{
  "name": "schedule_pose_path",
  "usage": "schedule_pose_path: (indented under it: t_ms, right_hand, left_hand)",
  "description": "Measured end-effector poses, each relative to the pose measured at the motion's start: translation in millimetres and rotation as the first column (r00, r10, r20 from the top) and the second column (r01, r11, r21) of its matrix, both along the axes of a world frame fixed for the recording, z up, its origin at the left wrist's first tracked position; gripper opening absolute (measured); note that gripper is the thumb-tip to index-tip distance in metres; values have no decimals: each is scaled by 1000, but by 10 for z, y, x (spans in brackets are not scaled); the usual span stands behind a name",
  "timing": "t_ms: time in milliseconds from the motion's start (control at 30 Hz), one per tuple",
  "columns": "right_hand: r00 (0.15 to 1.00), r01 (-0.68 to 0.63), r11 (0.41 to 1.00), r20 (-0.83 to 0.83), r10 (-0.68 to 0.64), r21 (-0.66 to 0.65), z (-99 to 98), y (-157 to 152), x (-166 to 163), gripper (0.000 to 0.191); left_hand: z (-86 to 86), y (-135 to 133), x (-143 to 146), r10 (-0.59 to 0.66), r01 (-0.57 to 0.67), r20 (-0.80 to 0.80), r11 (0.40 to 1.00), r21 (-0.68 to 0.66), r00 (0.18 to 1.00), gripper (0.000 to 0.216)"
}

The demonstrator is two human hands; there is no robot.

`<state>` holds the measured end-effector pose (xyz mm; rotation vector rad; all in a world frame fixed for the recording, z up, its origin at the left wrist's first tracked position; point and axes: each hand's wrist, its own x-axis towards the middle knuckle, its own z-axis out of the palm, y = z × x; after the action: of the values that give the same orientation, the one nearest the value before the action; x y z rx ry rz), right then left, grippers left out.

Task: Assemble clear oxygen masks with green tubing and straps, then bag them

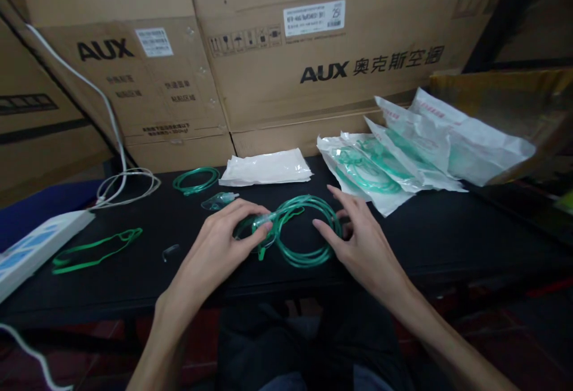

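A clear green oxygen mask [245, 228] lies partly hidden under my left hand [233, 230]. The thumb and fingers of that hand are closed on its connector end. From there a green tube [308, 258] runs into a round coil on the black table. At the coil's right side is my right hand [353, 224], its thumb and index finger spread apart and its other fingers curled. A green strap [262, 254] pokes out below the mask. Behind my left hand lies another clear mask piece [219, 200].
Left on the table are a loose green elastic strap [96, 252], a small clear elbow piece [170, 252], a second coiled tube [196, 181] and a white power strip [42, 248]. White packaging [267, 168] lies behind. Several packed masks [369, 170] lean right, near cardboard boxes [322, 98].
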<state>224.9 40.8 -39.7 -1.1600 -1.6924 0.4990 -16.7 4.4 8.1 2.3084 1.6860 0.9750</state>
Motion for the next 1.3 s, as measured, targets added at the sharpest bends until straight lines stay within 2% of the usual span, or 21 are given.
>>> schedule_pose_path:
  t_ms: [67,167,300,433,667,767,933,1100,1200,1300]
  right_hand:
    - [996,-6,988,83,-7,153,56,-8,13,52]
    - [972,-171,944,207,114,282,182,22,-7,28]
    - [848,-483,843,365,384,238,296,181,-104,18]
    - [760,-598,783,430,487,169,280,374,-167,19]
    - [752,-623,772,365,548,126,193,426,-171,17]
    - [765,-607,780,373,525,148,168,425,-189,18]
    - [802,-556,799,400,444,227,134,425,-203,21]
    - [796,-542,819,430,426,190,118,414,-216,19]
    - [792,-538,832,418,444,137,102,447,-180,21]
    - [844,-465,876,362,395,130,81,503,-87,26]
  left_hand:
    - [12,10,11,2,-3,-31,999,-40,1000,28]
    - [52,54,29,-35,27,-88,996,-82,996,30]
    - [174,135,72,-100,89,-177,993,-72,979,37]
    - [289,212,115,-139,117,-254,988,-100,957,37]
    - [297,290,103,-160,122,-234,978,-170,959,39]
    - [263,299,79,-142,109,-219,982,-154,965,38]
    - [236,290,106,-149,130,-225,987,-97,963,31]
    - [192,255,158,-150,159,-292,987,8,945,31]
    - [171,219,24,-132,182,-368,978,106,920,29]
    - [219,129,-211,-36,100,-373,983,154,927,28]
